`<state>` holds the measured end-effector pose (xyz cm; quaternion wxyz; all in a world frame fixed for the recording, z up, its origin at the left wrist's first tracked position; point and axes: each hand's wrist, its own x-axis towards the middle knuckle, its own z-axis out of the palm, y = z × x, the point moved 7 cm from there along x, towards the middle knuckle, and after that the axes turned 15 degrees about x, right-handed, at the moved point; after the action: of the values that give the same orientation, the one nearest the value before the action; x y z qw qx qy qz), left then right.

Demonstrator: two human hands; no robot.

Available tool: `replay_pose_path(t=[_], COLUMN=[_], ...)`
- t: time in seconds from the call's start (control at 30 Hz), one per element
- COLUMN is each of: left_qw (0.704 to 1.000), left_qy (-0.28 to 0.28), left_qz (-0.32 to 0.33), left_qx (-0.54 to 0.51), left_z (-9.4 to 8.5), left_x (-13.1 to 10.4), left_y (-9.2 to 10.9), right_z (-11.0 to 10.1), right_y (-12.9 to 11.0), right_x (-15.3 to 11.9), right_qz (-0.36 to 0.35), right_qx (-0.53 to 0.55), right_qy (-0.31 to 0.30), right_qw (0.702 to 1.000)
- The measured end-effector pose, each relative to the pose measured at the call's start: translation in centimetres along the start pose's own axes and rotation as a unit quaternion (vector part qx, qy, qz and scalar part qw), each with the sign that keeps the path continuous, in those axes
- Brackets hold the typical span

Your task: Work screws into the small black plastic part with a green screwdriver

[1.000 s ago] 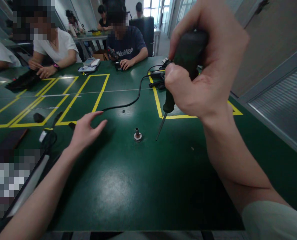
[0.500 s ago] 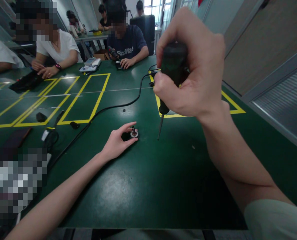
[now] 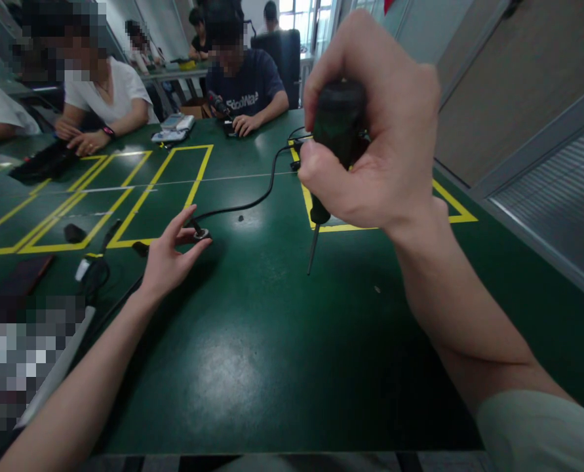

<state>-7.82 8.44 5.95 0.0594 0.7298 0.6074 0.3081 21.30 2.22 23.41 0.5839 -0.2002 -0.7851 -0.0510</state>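
My right hand (image 3: pixel 370 141) is wrapped around the black handle of an electric screwdriver (image 3: pixel 331 141), held upright above the green table (image 3: pixel 282 341). Its thin bit (image 3: pixel 312 252) points down and hovers over bare tabletop. My left hand (image 3: pixel 171 252) reaches out at centre left and pinches a small round metal part (image 3: pixel 200 233) between thumb and fingers, low on the table surface. A black cable (image 3: pixel 252 200) runs from the far side of the table toward my left hand.
Yellow tape lines (image 3: pixel 188 190) mark rectangles across the table. Small black pieces (image 3: pixel 74 233) and a cabled tool (image 3: pixel 91 272) lie at left. Other people sit along the far edge, hands on the table, with a white device (image 3: pixel 174 126) near them. A grey wall runs at right.
My left hand reached the small metal part in mid-table, took it between the fingers, and drew it back to the left. The screwdriver shifted slightly left and stays upright.
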Motion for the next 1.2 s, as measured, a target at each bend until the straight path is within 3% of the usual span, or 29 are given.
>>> replay_pose_path(t=[0.13,0.33,0.53,0.7,1.07,1.2], left_qw=[0.999,0.984,0.964,0.951,0.934,0.932], left_qy=[0.031,0.116,0.108,0.092,-0.022,-0.01], left_qz=[-0.045,-0.116,-0.168,-0.16,-0.178,-0.195], left_qx=[-0.001,0.065,0.177,0.247,0.31,0.305], left_z=[-1.6,-4.7,-6.3,-5.9,-4.1,-4.2], left_x=[0.8,1.7,1.4,1.8,2.3,2.1], left_y=[-1.6,-3.9,-5.0,-5.1,-6.2,-6.7], right_z=[0.1,0.1,0.3,0.3,0.4,0.4], right_y=[0.0,-0.3,-0.3,-0.3,-0.1,0.0], right_x=[0.1,0.0,0.2,0.2,0.1,0.0], right_qz=[-0.031,0.011,0.009,0.012,0.018,0.025], right_qx=[0.001,0.008,-0.017,-0.017,-0.024,-0.035], right_qy=[-0.032,-0.019,-0.033,-0.037,-0.04,-0.043], right_qw=[0.999,1.0,0.999,0.999,0.999,0.998])
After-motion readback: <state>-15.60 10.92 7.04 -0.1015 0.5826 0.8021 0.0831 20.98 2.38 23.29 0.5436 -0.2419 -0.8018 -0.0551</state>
